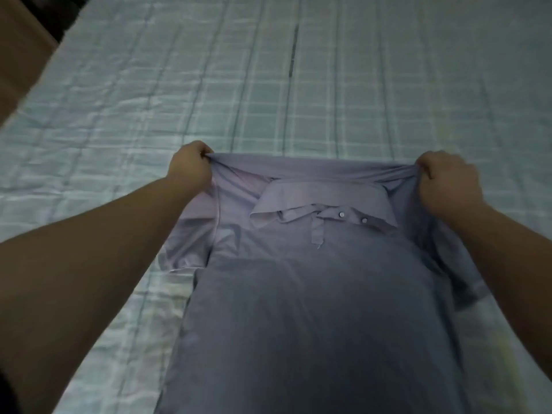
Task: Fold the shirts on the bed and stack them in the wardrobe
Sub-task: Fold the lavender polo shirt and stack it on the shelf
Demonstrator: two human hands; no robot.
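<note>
A lilac polo shirt (313,294) lies front up on the bed, collar away from me, its two small white buttons showing at the placket. My left hand (189,164) is shut on the shirt's left shoulder. My right hand (446,180) is shut on the right shoulder. Both hands pull the shoulder line taut and slightly off the bedsheet. The left short sleeve lies flat beside the body; the right sleeve hangs bunched under my right forearm. The shirt's hem is out of view below the frame.
The bed is covered by a pale blue checked bedsheet (298,85), wrinkled on the left. A brown surface (18,49) borders the bed at the top left corner. The wardrobe is not in view.
</note>
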